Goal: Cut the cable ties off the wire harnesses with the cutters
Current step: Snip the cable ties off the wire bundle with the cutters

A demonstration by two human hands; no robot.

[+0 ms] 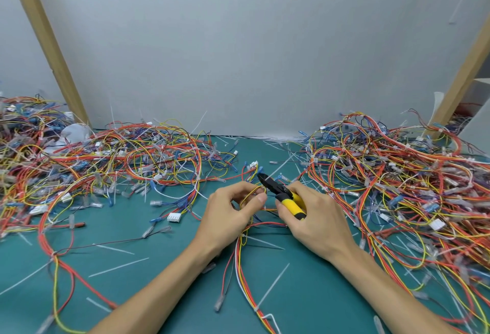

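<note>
**2 hands, 1 harness, cutters at the loop**

A teal bench (159, 280) fills the lower part of the view, and both bare forearms reach in from the near edge. Between them, the trailing wires of 1 wire harness (240, 262) in red, yellow, white and orange run up from the near edge toward the hands. A white cable tie (256, 308) still binds them low down. Loose white tie offcuts (273, 286) lie scattered flat on the bench around the arms.

The left hand (228, 217) is just left of centre. Its fingers (258, 198) are curled and pinch a small yellow loop of the harness between thumb and forefinger. The right hand (318, 222) is just beside it, nearly touching, and its fingers (285, 213) wrap the yellow-and-black handles of the cutters (287, 198). The black head of the cutters points away and to the left, its base just beside the pinched loop and its tip beyond the left thumb. I cannot tell whether the blades are apart or closed, or whether a tie lies between them.

A white connector (173, 217) lies on the bench left of the left hand. Farther out are 2 tangled heaps of harnesses, the left pile (106, 164) and the right pile (397, 180), with a bare strip of bench between them.

Behind them stands a plain grey wall (252, 55). 2 wooden posts appear to lean outward, 1 at the left (47, 42) and 1 at the right (464, 73).
</note>
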